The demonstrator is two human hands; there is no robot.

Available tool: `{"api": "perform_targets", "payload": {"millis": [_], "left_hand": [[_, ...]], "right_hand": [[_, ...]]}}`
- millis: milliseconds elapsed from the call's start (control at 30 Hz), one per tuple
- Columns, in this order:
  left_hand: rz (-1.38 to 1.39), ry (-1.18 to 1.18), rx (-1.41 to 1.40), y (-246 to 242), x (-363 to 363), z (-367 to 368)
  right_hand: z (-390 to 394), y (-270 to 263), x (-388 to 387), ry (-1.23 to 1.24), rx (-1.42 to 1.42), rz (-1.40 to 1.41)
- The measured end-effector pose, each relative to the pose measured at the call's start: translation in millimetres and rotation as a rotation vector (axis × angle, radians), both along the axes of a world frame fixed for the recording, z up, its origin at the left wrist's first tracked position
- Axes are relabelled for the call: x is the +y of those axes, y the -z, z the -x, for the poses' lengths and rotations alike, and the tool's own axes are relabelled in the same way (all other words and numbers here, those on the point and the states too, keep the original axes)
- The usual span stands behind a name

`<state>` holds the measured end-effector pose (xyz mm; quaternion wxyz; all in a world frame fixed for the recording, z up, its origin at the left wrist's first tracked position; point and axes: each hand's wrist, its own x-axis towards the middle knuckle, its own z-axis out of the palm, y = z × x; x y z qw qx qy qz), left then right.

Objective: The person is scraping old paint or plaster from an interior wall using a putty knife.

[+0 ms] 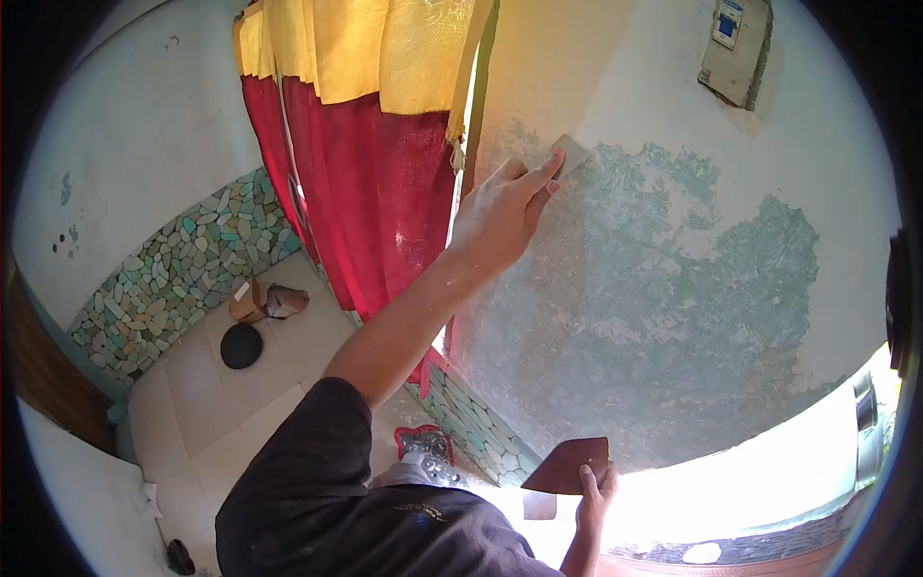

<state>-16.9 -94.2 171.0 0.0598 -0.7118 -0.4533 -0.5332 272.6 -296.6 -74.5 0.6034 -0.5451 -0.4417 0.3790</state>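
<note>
My left hand [508,205] reaches up to the wall. Its fingers press a thin, pale square plate [575,156] against the surface, near the top edge of a rough grey patch [649,303] on the white wall [649,79]. Low on the right, my right hand [598,487] holds a flat reddish-brown plate [570,467] by its corner, with the thumb on top. I cannot tell what either plate is made of. Beside my left forearm hangs a red and yellow curtain [389,180].
A circuit breaker box [735,54] is mounted high on the right. Pebble stone cladding [187,252] lines the lower wall. On the tiled floor [252,404] are a black round object [241,346], a brown cardboard box [247,300] and a red-edged mat [425,441]. Bright light enters at lower right.
</note>
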Motion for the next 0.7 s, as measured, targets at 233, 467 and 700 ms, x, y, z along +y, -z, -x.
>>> {"api": "perform_targets", "payload": {"millis": [233, 467, 700], "left_hand": [[0.101, -0.001, -0.004, 42, -11, 22], [0.11, -0.017, 0.018, 35, -6, 20], [0.149, -0.032, 0.02, 37, -5, 12]], "right_hand": [[-1, 5, -6, 0.013, 0.009, 0.007], [-4, 15, -11, 0.004, 0.044, 0.024], [11, 2, -4, -0.026, 0.055, -0.009]]}}
